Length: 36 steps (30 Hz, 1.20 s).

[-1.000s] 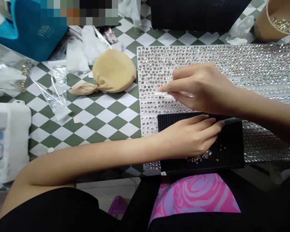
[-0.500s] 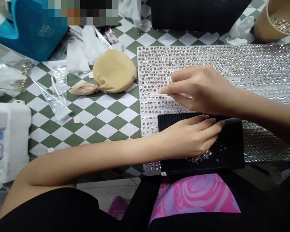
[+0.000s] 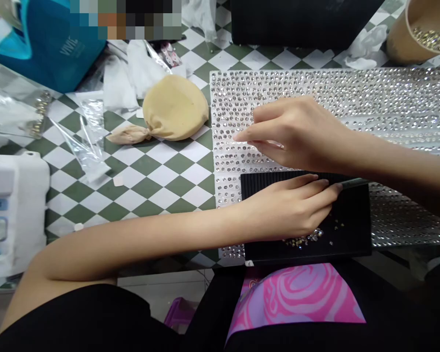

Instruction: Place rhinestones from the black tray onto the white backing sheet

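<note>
My right hand (image 3: 291, 129) is over the left part of a white sheet (image 3: 214, 166) covered in rows of clear rhinestones. Its index finger and thumb are drawn in towards each other, the index fingertip at a row near the sheet's left edge; anything pinched there is too small to see. Below it, my left hand (image 3: 297, 208) lies across a black ribbed tray (image 3: 352, 244), fingers closed around the end of a thin grey stick-like tool (image 3: 355, 183). A small pile of loose rhinestones (image 3: 308, 238) sits on the tray beside my left hand, partly hidden by it.
A tied beige pouch (image 3: 178, 107) lies left of the sheet. Plastic bags (image 3: 91, 142), a blue bag (image 3: 58, 49) and a white power strip (image 3: 16, 210) stand further left. A tan cup (image 3: 403, 36) with rhinestones is back right, near a black box (image 3: 300, 22).
My right hand has shifted slightly left along the rhinestone rows. My left hand stays in place on the tray. The whole view has drifted a little.
</note>
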Tool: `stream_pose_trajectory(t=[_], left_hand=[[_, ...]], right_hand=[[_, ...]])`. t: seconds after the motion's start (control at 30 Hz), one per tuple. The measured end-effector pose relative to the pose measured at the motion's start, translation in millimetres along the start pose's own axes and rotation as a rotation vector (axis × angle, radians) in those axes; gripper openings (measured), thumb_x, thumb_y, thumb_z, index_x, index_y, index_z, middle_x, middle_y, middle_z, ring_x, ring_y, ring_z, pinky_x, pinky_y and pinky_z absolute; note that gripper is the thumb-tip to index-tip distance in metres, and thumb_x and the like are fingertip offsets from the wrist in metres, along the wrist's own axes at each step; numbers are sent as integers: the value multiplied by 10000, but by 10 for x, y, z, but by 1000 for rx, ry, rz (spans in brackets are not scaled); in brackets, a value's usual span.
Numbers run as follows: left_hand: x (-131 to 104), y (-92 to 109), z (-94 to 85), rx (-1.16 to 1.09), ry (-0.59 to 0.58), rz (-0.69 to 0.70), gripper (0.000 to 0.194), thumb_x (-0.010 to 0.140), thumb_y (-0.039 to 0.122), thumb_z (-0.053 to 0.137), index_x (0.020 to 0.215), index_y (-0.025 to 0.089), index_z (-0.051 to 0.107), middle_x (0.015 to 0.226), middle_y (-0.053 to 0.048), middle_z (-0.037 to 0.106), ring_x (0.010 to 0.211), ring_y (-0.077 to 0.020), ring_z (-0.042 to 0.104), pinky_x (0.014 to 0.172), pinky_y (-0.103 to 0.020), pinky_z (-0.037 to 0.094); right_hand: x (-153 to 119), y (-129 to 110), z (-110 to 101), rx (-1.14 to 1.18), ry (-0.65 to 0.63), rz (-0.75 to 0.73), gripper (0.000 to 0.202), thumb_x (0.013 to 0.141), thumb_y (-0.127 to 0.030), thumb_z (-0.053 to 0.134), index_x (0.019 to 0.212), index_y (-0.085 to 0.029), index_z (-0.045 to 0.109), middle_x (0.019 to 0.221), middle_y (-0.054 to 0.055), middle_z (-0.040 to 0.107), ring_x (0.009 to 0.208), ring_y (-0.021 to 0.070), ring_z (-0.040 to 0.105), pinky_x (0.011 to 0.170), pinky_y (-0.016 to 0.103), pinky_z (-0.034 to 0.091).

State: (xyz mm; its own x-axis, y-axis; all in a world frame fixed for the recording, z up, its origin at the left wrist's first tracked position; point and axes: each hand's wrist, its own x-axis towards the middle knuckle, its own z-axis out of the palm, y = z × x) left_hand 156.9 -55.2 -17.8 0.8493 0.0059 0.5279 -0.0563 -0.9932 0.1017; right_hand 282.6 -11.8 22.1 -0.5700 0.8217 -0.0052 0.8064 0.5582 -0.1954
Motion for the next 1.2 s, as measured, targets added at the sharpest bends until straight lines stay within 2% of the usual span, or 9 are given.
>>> stream_pose_trajectory(t=[0.13, 0.5, 0.7, 0.87, 1.0, 1.2], left_hand=[[-3, 5, 2, -1, 0, 2, 286, 905, 135, 420, 1068, 67, 645, 1191, -68, 628, 1061, -167, 612, 991, -275, 514], [10, 8, 2, -2, 14, -2, 292, 901, 123, 406, 1034, 77, 662, 1172, -63, 639, 1035, -161, 623, 973, -276, 525], [7, 0, 4, -12, 17, -2, 268, 897, 130, 435, 1020, 80, 668, 1176, -62, 639, 1036, -168, 629, 946, -268, 542], [7, -10, 1, -9, 15, -4, 272, 899, 123, 432, 1036, 72, 661, 1172, -62, 641, 1033, -164, 629, 950, -263, 539], [1, -11, -3, -4, 11, -10, 291, 903, 121, 405, 1038, 79, 659, 1179, -60, 637, 1039, -160, 626, 961, -267, 532], [-5, 7, -7, -6, -6, -11, 300, 906, 126, 399, 1063, 75, 650, 1199, -57, 626, 1060, -161, 614, 989, -270, 515]], right_hand=[[16, -10, -18, -30, -40, 23, 312, 924, -221, 405, 1043, -241, 693, 791, 12, 552, 714, 103, 512, 581, 236, 318], [-30, 19, 22, -6, 27, -19, 324, 941, -276, 386, 1013, -225, 698, 737, 8, 513, 640, 74, 474, 544, 224, 298], [-30, 12, -69, -20, 54, -21, 321, 955, -279, 390, 970, -202, 702, 743, 12, 529, 650, 78, 478, 541, 250, 306], [37, -49, -104, -32, -16, 8, 303, 919, -193, 408, 1026, -229, 690, 798, 10, 560, 698, 88, 503, 564, 243, 313], [73, -84, -84, -70, -117, 34, 342, 925, -202, 364, 1072, -224, 671, 841, 16, 558, 743, 112, 524, 588, 239, 324], [69, -68, -67, -63, -136, 41, 345, 931, -212, 365, 1108, -204, 662, 852, 30, 553, 760, 114, 515, 636, 243, 336]])
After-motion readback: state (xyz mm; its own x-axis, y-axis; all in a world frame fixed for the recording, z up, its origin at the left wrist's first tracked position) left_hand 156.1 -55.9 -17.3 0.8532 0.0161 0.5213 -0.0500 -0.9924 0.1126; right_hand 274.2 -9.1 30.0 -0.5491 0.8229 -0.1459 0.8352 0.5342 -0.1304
